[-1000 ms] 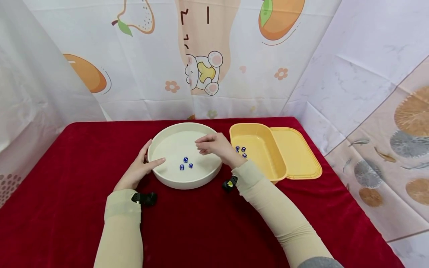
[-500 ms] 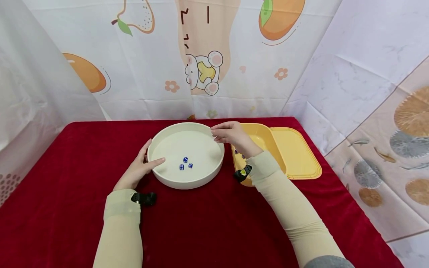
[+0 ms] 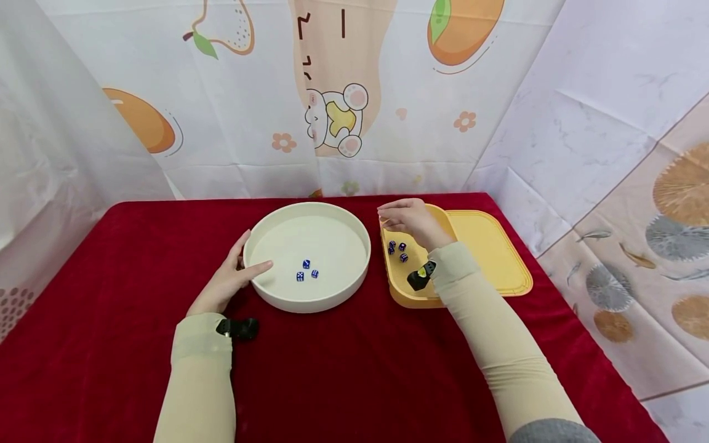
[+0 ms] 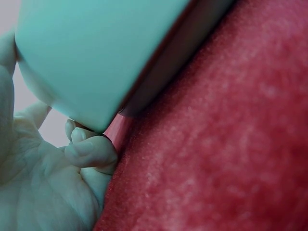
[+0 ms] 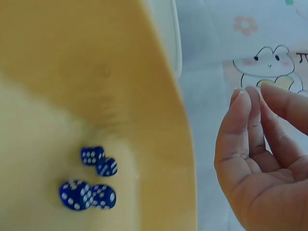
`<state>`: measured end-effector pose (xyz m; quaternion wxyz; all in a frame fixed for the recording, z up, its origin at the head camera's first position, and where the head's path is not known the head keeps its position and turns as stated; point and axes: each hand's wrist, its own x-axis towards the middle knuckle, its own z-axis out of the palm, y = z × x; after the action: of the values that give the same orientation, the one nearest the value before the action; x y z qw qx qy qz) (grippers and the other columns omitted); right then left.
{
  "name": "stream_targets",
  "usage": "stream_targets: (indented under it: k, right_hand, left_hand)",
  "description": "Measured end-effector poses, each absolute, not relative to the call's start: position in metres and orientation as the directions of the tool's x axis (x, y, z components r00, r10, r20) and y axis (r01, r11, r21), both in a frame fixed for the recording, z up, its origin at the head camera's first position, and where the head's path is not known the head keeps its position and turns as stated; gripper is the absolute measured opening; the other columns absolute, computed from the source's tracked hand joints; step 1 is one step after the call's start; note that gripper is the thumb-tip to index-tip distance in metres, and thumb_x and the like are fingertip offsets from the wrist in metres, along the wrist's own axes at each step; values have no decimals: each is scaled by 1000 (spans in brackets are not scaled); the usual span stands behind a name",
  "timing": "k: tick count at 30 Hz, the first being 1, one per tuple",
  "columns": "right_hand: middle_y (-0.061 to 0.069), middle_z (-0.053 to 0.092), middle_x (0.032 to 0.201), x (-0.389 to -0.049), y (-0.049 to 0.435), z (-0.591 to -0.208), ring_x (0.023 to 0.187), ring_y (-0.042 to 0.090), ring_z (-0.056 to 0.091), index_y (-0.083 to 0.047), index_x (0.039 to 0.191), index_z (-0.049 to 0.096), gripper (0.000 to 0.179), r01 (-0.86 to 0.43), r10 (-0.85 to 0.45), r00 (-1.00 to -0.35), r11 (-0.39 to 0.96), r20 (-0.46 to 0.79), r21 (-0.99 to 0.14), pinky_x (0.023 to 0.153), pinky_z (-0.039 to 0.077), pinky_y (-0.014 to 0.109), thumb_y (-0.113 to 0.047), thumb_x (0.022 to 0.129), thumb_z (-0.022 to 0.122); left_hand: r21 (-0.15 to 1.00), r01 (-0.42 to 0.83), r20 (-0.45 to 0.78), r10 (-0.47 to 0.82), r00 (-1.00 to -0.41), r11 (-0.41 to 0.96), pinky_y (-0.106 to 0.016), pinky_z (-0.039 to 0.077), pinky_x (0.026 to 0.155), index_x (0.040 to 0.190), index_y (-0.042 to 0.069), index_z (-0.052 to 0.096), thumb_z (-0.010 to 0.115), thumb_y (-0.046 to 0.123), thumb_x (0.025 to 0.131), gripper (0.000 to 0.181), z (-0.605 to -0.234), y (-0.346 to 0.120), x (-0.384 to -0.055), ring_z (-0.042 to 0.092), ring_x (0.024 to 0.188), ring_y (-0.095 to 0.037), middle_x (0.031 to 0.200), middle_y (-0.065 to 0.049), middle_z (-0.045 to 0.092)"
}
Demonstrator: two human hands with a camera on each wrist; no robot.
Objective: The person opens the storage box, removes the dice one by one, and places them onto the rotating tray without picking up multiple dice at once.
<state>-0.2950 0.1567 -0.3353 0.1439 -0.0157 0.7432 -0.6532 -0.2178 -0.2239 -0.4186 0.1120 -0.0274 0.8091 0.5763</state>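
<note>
My left hand grips the left side of a round white tray, the thumb over its rim and the other fingers outside. In the left wrist view, fingers curl at the tray's lower edge. Three blue dice with white pips, one die a little behind the others, lie in the tray. Above the far-left part of a yellow box hovers my right hand, its fingers loosely bent and nothing visible between them. Several more blue dice lie on the box floor, apart from that hand.
A flat yellow lid lies right of the box, partly hidden by the arm. Red cloth covers the table. Printed curtains hang behind the table and at its sides.
My right hand has moved right, from above the tray to above the yellow box. The left hand and the three dice in the tray have stayed in place.
</note>
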Motion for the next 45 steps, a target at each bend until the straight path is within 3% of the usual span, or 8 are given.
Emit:
stream_targets:
  k: [7,15,22,33,39,45]
  right_hand:
    - [-1,70,94,-299,167,-343,76,10,65,8,129,59,37,212,-198,-949,184,-247,-960,75,56,22,-9,97,62]
    - [-4,69,86,-303,179,-355,71,9,66,10,130,57,37,236,-212,-936,213,-281,-948,76,56,23,-8,99,59]
    - [1,69,93,-307,188,-366,71,9,66,12,131,55,39,245,-218,-929,243,-299,-938,82,56,26,-9,99,59]
    - [6,74,98,-311,194,-377,68,9,67,13,127,58,37,273,-190,-923,293,-336,-916,75,56,23,-6,96,63]
    - [-2,74,83,-313,195,-384,61,5,63,13,121,61,32,289,-190,-918,281,-348,-915,69,55,20,-4,94,64]
    - [-7,67,69,-314,195,-390,61,5,56,14,125,60,38,257,-179,-924,364,-338,-895,62,49,18,-6,93,66]
  left_hand:
    - [931,-167,-207,93,-974,324,-23,39,66,158,40,-3,70,44,91,100,-418,-224,-217,42,82,-12,108,-6,39]
    - [934,-162,-202,97,-975,317,-23,39,65,159,39,-3,70,42,91,99,-417,-224,-217,42,79,-12,106,-6,39]
    - [934,-162,-200,91,-975,319,-23,39,65,159,39,-2,70,42,91,99,-417,-223,-217,42,79,-12,105,-6,39]
    - [935,-165,-204,98,-974,314,-23,38,65,159,38,-3,70,41,91,99,-419,-224,-219,41,79,-12,106,-6,39]
    - [936,-162,-202,101,-974,313,-23,38,65,159,38,-3,70,41,91,99,-418,-224,-219,42,80,-12,106,-7,39]
    - [937,-158,-197,97,-976,313,-22,39,65,159,37,-2,70,42,91,100,-417,-223,-218,43,79,-12,106,-8,40]
